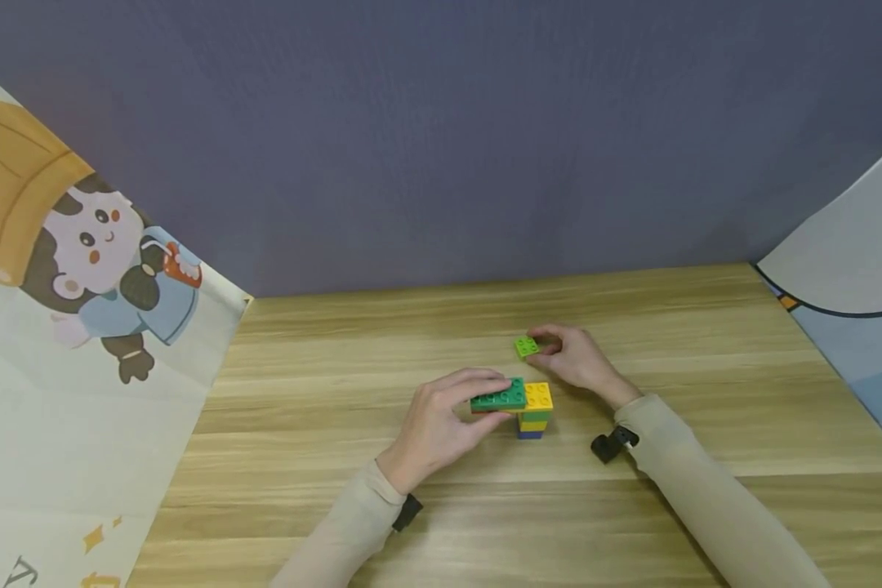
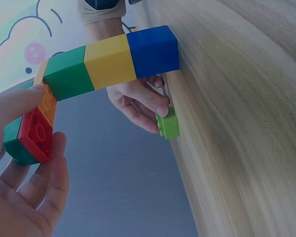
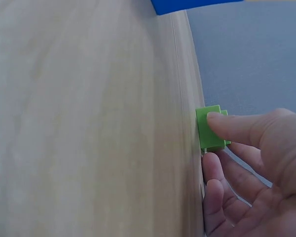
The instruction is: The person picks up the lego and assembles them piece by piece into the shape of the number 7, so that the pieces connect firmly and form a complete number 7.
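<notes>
My left hand (image 1: 441, 412) grips the overhanging upper part of a toy brick structure, fingers over the long dark green brick (image 1: 500, 397) and thumb underneath. Beside that brick, yellow studs (image 1: 539, 395) show on top. Below them runs a column of a green brick (image 2: 66, 73), a yellow brick (image 2: 110, 60) and a blue brick (image 2: 154, 52) at the bottom. A red brick (image 2: 35, 136) shows on the underside, close to the thumb. Farther back, my right hand (image 1: 575, 356) pinches a small light green brick (image 1: 526, 347) between thumb and fingers, low at the tabletop, studs up.
The wood-grain table (image 1: 301, 441) reaches back to a dark grey-blue panel (image 1: 441, 147). A pale sheet with a cartoon figure (image 1: 110, 237) borders the left side, and another printed sheet (image 1: 853, 253) the right. Each wrist carries a small black camera.
</notes>
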`<state>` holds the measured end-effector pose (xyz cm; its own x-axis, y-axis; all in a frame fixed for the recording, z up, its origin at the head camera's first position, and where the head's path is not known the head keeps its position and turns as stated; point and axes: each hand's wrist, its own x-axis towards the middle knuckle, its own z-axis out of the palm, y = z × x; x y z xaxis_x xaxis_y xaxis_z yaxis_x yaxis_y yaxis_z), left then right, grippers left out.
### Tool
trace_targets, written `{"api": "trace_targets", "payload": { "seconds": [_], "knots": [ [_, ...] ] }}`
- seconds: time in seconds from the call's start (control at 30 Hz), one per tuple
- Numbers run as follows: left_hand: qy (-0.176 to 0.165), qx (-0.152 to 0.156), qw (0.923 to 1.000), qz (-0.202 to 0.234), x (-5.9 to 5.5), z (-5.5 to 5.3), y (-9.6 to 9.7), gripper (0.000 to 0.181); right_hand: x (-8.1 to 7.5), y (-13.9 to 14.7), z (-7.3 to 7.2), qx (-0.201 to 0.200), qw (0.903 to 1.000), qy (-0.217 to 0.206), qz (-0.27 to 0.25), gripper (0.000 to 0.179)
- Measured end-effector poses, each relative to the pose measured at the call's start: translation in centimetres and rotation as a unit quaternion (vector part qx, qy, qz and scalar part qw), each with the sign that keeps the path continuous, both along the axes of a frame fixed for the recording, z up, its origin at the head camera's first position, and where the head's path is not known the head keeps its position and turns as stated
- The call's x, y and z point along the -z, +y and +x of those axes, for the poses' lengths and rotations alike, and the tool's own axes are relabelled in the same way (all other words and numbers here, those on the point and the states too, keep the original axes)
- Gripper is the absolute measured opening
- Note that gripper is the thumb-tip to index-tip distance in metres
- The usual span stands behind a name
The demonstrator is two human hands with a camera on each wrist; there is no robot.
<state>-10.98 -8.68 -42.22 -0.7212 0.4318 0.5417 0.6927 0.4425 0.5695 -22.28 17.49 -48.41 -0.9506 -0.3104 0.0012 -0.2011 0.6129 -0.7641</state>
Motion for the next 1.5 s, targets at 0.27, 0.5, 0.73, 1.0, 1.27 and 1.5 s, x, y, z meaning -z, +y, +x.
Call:
{"api": "trace_targets", "payload": {
  "seconds": [0.27, 0.5, 0.73, 1.0, 1.27, 1.5],
  "knots": [
    [-0.004, -0.002, 1.0, -0.004, -0.2, -0.1, -0.1, 0.043, -0.3, 0.0, -0.1, 0.007, 1.0, -0.002, 0.0, 0.047],
    [-0.005, -0.001, 1.0, -0.005, -0.2, 0.1, -0.1, 0.044, -0.6, 0.2, 0.4, 0.011, 0.9999, -0.004, -0.009, 0.047],
    [-0.006, -0.004, 1.0, -0.005, -0.3, -0.2, 0.2, 0.043, -1.4, 0.4, 0.4, 0.02, 0.9997, -0.008, -0.015, 0.047],
    [-0.003, -0.012, 0.9999, -0.004, -0.1, -0.5, 0.4, 0.043, -2.6, 0.7, 0.3, 0.025, 0.9995, -0.011, -0.018, 0.049],
    [-0.01, -0.009, 0.9999, -0.001, -0.1, -0.4, 0.5, 0.042, -3.2, 1.2, 1.1, 0.022, 0.9985, -0.019, -0.046, 0.052],
    [-0.002, -0.011, 0.9999, 0.001, -0.1, -0.5, 0.5, 0.043, -4.1, 1.4, 1.8, 0.028, 0.9984, -0.007, -0.049, 0.051]
  ]
}}
